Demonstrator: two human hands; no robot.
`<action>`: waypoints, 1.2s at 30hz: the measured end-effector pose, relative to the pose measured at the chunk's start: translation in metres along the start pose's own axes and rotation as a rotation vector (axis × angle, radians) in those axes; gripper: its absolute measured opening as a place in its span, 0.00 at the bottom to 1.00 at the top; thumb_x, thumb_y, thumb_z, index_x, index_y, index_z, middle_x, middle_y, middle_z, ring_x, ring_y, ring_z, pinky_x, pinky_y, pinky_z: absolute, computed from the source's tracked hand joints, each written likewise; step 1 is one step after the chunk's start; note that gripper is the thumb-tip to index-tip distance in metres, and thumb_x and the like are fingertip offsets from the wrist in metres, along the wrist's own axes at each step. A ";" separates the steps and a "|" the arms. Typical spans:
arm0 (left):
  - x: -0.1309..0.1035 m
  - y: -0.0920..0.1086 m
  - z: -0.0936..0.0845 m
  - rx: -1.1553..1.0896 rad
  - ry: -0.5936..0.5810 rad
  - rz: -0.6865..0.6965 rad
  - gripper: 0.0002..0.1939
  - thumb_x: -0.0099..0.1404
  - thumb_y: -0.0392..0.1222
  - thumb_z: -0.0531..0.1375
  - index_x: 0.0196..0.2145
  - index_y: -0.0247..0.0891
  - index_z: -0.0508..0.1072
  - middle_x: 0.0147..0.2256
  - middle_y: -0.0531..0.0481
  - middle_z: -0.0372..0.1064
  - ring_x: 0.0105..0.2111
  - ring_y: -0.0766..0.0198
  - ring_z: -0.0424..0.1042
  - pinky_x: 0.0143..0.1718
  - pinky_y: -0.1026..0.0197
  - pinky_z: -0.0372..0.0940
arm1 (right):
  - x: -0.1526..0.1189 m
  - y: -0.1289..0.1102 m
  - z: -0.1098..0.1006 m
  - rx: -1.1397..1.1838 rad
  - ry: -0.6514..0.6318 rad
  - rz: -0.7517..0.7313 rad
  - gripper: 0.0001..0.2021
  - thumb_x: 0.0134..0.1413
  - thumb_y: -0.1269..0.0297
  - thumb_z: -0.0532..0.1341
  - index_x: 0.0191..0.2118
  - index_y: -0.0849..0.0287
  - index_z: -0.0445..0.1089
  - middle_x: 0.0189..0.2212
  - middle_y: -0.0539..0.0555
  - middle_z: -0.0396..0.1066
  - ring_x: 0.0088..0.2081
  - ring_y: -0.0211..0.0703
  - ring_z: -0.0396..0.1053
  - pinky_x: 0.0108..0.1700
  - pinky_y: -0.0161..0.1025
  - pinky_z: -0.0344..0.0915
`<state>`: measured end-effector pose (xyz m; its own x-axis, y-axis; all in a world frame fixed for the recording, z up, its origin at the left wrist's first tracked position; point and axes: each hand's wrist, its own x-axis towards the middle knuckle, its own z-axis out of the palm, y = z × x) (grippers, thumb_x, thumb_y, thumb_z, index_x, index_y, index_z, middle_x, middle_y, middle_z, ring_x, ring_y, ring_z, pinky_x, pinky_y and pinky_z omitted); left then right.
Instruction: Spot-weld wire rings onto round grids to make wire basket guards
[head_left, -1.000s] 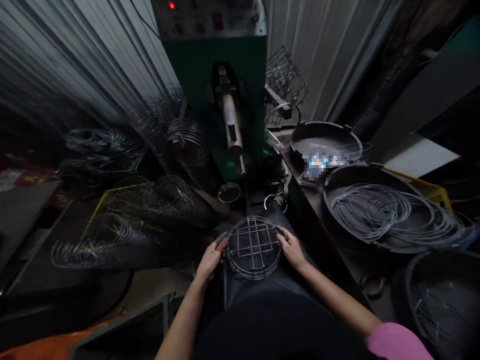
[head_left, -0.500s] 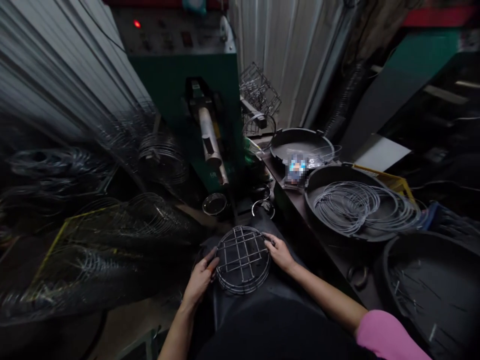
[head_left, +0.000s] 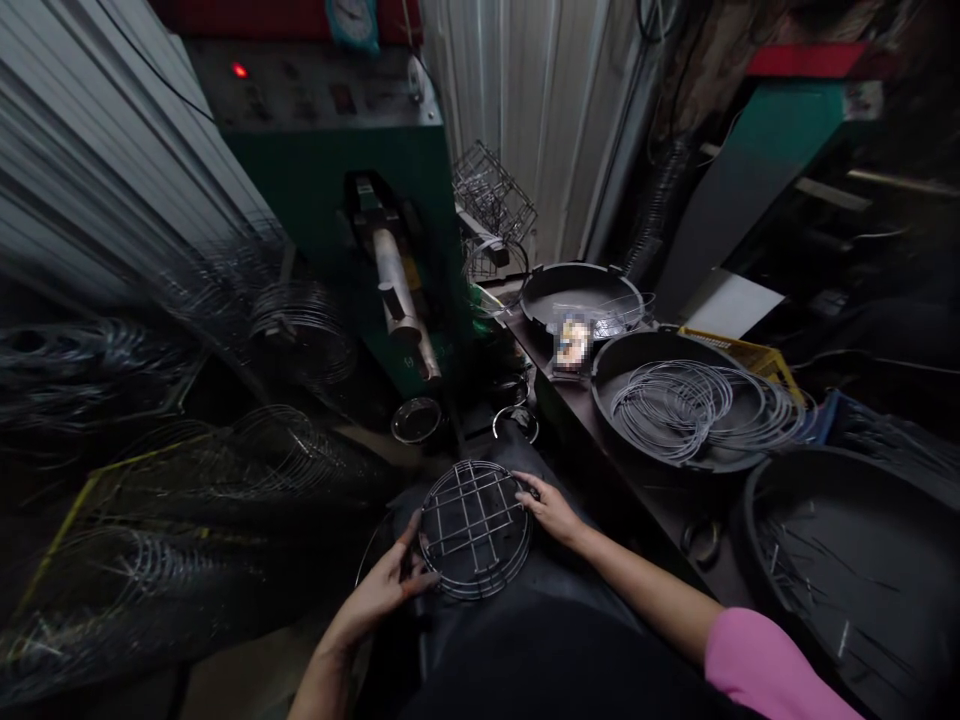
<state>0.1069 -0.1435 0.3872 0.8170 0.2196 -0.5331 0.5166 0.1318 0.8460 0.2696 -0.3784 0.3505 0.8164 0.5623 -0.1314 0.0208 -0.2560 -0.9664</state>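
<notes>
A round wire rack, with crossed bars inside stacked rings, lies over the dark cloth on my lap. At its left rim is my left hand, thumb and forefinger spread along the edge; its other fingers are partly hidden. My right hand holds the upper right rim between thumb and fingers. A thin wire arc shows behind my left hand; what it belongs to is unclear. Just beyond the rack, the green machine has a pale cylindrical arm pointing down toward me.
To the right stand a black tray with wire rings, another tray with short wire pieces, and a farther round tray. Coiled wire and a yellow-edged crate are at left. Two small round dishes sit below the machine.
The view has turned slightly right, shifting the surroundings leftward. My left hand's thumb and forefinger have spread wider at the rack's rim. My right hand keeps its grip.
</notes>
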 end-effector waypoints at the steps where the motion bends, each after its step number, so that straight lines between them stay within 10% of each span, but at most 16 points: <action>1: -0.001 0.000 0.003 0.020 0.010 0.012 0.49 0.39 0.40 0.71 0.59 0.43 0.57 0.31 0.56 0.66 0.26 0.71 0.63 0.34 0.66 0.62 | 0.000 0.000 0.001 -0.003 0.010 0.009 0.20 0.49 0.62 0.58 0.50 0.57 0.68 0.48 0.56 0.70 0.51 0.48 0.65 0.55 0.47 0.57; 7: -0.009 0.019 -0.014 -0.043 0.309 0.065 0.51 0.36 0.44 0.71 0.58 0.36 0.58 0.26 0.59 0.62 0.24 0.72 0.62 0.28 0.68 0.60 | 0.000 0.002 0.001 0.022 0.079 0.173 0.22 0.44 0.61 0.62 0.48 0.62 0.68 0.31 0.53 0.72 0.35 0.45 0.68 0.44 0.43 0.64; 12: -0.024 0.062 -0.049 -0.174 0.635 0.169 0.25 0.39 0.43 0.69 0.38 0.38 0.74 0.32 0.52 0.71 0.33 0.66 0.69 0.29 0.70 0.62 | 0.002 -0.014 -0.010 0.160 0.225 0.159 0.16 0.44 0.56 0.61 0.38 0.61 0.72 0.35 0.55 0.72 0.39 0.45 0.67 0.44 0.40 0.62; 15: -0.032 0.098 -0.042 -0.312 0.778 0.365 0.17 0.39 0.40 0.68 0.31 0.38 0.73 0.23 0.57 0.69 0.21 0.72 0.64 0.20 0.71 0.57 | 0.003 -0.036 -0.014 0.230 0.253 0.140 0.16 0.45 0.54 0.60 0.35 0.60 0.73 0.29 0.52 0.70 0.34 0.42 0.66 0.36 0.37 0.62; 20: -0.030 0.133 0.003 -0.723 0.599 0.523 0.18 0.40 0.39 0.69 0.19 0.38 0.60 0.11 0.64 0.48 0.12 0.75 0.45 0.11 0.70 0.46 | -0.006 -0.073 -0.002 0.363 0.028 0.159 0.16 0.45 0.52 0.61 0.34 0.60 0.74 0.20 0.48 0.63 0.23 0.33 0.57 0.23 0.31 0.53; 26: -0.012 0.121 0.054 -0.889 0.348 0.450 0.14 0.46 0.39 0.69 0.25 0.35 0.66 0.13 0.64 0.47 0.12 0.77 0.44 0.11 0.72 0.43 | -0.023 -0.084 0.011 0.501 -0.170 0.306 0.20 0.46 0.54 0.62 0.44 0.59 0.70 0.18 0.43 0.56 0.15 0.27 0.44 0.17 0.30 0.38; 36: -0.003 0.111 0.059 -0.985 0.343 0.412 0.09 0.52 0.38 0.66 0.28 0.34 0.69 0.14 0.63 0.46 0.12 0.78 0.44 0.11 0.72 0.42 | -0.031 -0.083 0.009 0.641 -0.248 0.346 0.19 0.44 0.60 0.62 0.44 0.61 0.69 0.20 0.43 0.60 0.13 0.23 0.42 0.15 0.30 0.35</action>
<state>0.1770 -0.1863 0.4828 0.6864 0.6578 -0.3102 -0.3294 0.6615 0.6738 0.2379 -0.3674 0.4332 0.5608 0.7122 -0.4222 -0.6124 0.0136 -0.7905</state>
